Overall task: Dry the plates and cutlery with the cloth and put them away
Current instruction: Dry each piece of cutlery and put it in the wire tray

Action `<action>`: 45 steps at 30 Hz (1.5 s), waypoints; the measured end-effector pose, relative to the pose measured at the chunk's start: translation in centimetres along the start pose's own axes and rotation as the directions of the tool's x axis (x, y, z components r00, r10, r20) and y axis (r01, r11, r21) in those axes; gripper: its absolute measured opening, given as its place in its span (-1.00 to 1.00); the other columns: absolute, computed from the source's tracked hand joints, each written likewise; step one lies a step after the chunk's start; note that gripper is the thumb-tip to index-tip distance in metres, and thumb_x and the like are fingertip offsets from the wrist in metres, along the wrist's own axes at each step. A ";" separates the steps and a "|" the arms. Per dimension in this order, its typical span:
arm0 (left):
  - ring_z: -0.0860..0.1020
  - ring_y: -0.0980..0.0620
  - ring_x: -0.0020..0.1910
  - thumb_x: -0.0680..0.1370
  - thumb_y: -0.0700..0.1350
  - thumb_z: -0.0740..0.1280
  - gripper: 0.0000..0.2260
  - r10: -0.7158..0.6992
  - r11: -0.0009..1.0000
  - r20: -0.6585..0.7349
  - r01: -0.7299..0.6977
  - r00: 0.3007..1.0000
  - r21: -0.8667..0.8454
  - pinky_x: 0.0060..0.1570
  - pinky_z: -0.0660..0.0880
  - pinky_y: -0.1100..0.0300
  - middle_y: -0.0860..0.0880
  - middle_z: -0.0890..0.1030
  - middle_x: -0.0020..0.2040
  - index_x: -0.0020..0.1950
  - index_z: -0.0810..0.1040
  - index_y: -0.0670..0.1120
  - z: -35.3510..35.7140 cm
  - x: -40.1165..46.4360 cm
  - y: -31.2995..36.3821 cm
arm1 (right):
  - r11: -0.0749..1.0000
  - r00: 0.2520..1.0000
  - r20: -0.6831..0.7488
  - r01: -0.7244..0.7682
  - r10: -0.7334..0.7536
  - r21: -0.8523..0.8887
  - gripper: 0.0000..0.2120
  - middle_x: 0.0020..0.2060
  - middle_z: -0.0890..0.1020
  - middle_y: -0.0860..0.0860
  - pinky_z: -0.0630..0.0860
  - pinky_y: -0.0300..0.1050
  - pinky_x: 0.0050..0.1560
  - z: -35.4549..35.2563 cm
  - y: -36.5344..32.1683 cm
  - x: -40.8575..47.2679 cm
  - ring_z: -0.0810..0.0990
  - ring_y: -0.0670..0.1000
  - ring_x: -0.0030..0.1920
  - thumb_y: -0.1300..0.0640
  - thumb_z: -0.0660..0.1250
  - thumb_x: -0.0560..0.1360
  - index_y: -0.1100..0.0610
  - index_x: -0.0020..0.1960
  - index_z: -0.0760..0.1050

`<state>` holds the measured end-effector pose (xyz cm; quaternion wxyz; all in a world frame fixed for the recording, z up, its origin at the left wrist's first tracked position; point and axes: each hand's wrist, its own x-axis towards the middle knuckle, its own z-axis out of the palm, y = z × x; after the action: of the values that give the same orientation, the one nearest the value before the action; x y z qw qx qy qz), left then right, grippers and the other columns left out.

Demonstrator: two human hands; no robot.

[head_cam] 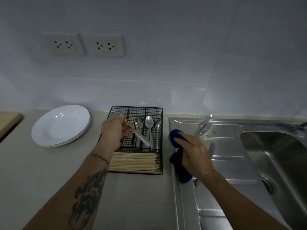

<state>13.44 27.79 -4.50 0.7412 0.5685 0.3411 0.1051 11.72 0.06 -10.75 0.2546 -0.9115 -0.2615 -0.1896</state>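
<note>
Over the black tray [159,113], left hand [113,131] holds a knife [138,135] slanting down-right.

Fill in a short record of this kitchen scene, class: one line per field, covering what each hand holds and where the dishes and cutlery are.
left hand: holds a slim metal utensil over the black wire cutlery tray
right hand: grips a dark blue cloth
tray contents: forks, spoons, wooden chopsticks in the front compartment
plates: stack of white round plates on the counter, left of the tray
stainless steel draining board: several metal utensils lying there
</note>
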 end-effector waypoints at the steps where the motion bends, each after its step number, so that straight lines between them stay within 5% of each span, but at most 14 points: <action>1: 0.61 -0.04 -0.23 0.59 -0.13 0.30 -0.85 0.036 0.997 -0.003 -0.036 0.999 0.062 -0.15 0.58 0.11 -0.05 0.61 -0.33 -0.15 0.56 -0.14 -0.5 1.0 0.5 | 1.000 1.000 -0.002 0.012 -0.012 -0.011 -0.51 0.19 0.61 0.14 0.57 0.07 0.14 0.1 -0.2 0.4 0.61 0.20 0.09 0.49 0.44 0.27 0.22 0.17 0.62; 8: 0.58 -0.07 -0.35 0.51 -0.08 0.32 -0.76 0.257 0.856 0.062 -0.257 0.964 0.449 -0.22 0.58 0.05 -0.18 0.61 -0.38 -0.23 0.59 -0.23 1.7 6.4 1.5 | 0.999 0.996 0.085 0.040 -0.038 -0.020 -0.53 0.18 0.62 0.09 0.58 0.03 0.08 1.0 -0.6 1.9 0.62 0.14 0.08 0.45 0.45 0.27 0.16 0.14 0.63; 13: 0.49 -0.09 -0.35 0.55 -0.10 0.30 -0.66 0.275 0.474 0.276 -0.380 0.921 0.795 -0.30 0.33 0.16 -0.09 0.48 -0.44 -0.41 0.45 -0.19 3.7 8.9 -1.7 | 1.000 0.996 0.093 -0.009 0.009 -0.002 -0.55 0.20 0.61 0.07 0.48 -0.11 0.16 1.1 0.5 1.2 0.60 0.13 0.10 0.41 0.40 0.32 0.16 0.17 0.62; 17: 0.54 0.00 -0.34 0.51 -0.03 0.34 -0.74 0.200 0.322 0.350 -0.399 0.915 0.859 -0.34 0.34 0.22 -0.02 0.58 -0.39 -0.33 0.59 -0.13 3.9 9.5 -4.1 | 0.999 0.998 0.054 -0.029 0.028 0.015 -0.56 0.21 0.60 0.07 0.48 -0.12 0.19 0.4 1.1 0.9 0.58 0.09 0.13 0.41 0.37 0.33 0.18 0.19 0.61; 20: 0.57 0.01 -0.32 0.49 0.04 0.34 -0.74 0.268 0.317 0.322 -0.398 0.908 0.861 -0.34 0.38 0.25 0.03 0.61 -0.33 -0.30 0.56 -0.10 4.0 8.1 -4.5 | 0.996 0.996 0.055 -0.073 0.070 0.055 -0.57 0.27 0.56 0.07 0.52 -0.04 0.22 0.3 1.5 0.2 0.55 0.08 0.20 0.37 0.33 0.37 0.17 0.22 0.60; 24: 0.55 0.02 -0.18 0.52 -0.21 0.31 -0.88 0.374 0.332 0.358 -0.483 0.856 0.810 -0.22 0.45 0.21 0.00 0.62 -0.09 -0.05 0.62 -0.05 5.5 3.2 -4.2 | 0.985 0.991 0.015 -0.132 0.131 0.112 -0.55 0.33 0.52 0.03 0.53 -0.04 0.23 -1.3 2.2 -0.7 0.54 0.05 0.25 0.38 0.31 0.40 0.13 0.26 0.57; 27: 0.59 0.10 -0.23 0.57 -0.23 0.28 -0.82 0.285 0.417 0.487 -0.564 0.826 0.713 -0.36 0.45 0.35 0.01 0.62 -0.06 0.05 0.62 -0.02 7.8 -1.2 -5.3 | 0.983 0.985 -0.044 -0.160 0.165 0.091 -0.52 0.34 0.52 -0.01 0.51 -0.07 0.25 -4.0 2.8 -0.9 0.55 0.05 0.24 0.41 0.29 0.39 0.10 0.25 0.58; 31: 0.60 0.09 -0.04 0.55 -0.21 0.30 -0.81 0.140 0.439 0.638 -0.624 0.758 0.646 -0.07 0.53 0.28 0.05 0.64 0.00 0.05 0.66 -0.02 10.9 -6.5 -9.3 | 0.978 0.972 -0.121 -0.198 0.204 0.060 -0.55 0.28 0.56 0.02 0.40 -0.27 0.29 -8.5 4.4 -1.6 0.57 0.05 0.21 0.43 0.30 0.39 0.14 0.21 0.61; 33: 0.61 0.05 -0.09 0.51 -0.20 0.31 -0.84 0.050 0.390 0.677 -0.639 0.734 0.664 -0.06 0.58 0.17 0.01 0.66 -0.05 -0.02 0.67 -0.06 12.4 -9.2 -11.5 | 0.980 0.970 -0.137 -0.195 0.200 0.050 -0.55 0.27 0.58 0.03 0.37 -0.34 0.30 -10.3 5.4 -2.4 0.57 0.04 0.19 0.47 0.32 0.38 0.16 0.20 0.62; 37: 0.56 0.04 -0.21 0.46 -0.10 0.33 -0.90 -0.072 0.259 0.653 -0.618 0.754 0.742 -0.26 0.47 0.21 -0.05 0.63 -0.14 -0.13 0.60 -0.11 14.3 -13.6 -15.9 | 0.971 0.966 -0.098 -0.237 0.240 0.039 -0.57 0.26 0.58 -0.01 0.52 -0.08 0.22 -11.9 7.6 -4.5 0.59 0.04 0.18 0.43 0.31 0.41 0.12 0.20 0.61; 42: 0.59 -0.04 -0.05 0.46 -0.17 0.34 -0.92 0.001 0.103 0.582 -0.579 0.813 0.809 -0.07 0.57 0.10 -0.04 0.59 -0.03 -0.10 0.48 -0.04 14.9 -15.1 -17.9 | 0.955 0.955 0.022 -0.295 0.294 0.026 -0.59 0.23 0.59 0.01 0.39 -0.31 0.22 -11.0 9.0 -7.0 0.59 0.04 0.16 0.43 0.31 0.41 0.13 0.19 0.61; 45: 0.56 0.01 -0.10 0.43 -0.22 0.37 -0.88 0.009 0.081 0.537 -0.535 0.844 0.841 -0.09 0.56 0.16 -0.04 0.57 -0.06 -0.14 0.46 -0.04 15.3 -15.4 -18.1 | 0.958 0.954 0.113 -0.283 0.276 0.053 -0.59 0.31 0.49 0.08 0.42 -0.22 0.24 -9.5 9.4 -8.2 0.52 0.08 0.23 0.42 0.32 0.43 0.13 0.22 0.59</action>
<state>7.32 1.63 -13.24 0.2033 0.9705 0.0498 -0.1200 8.62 -15.25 -10.52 0.2959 -0.9388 -0.1489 -0.0949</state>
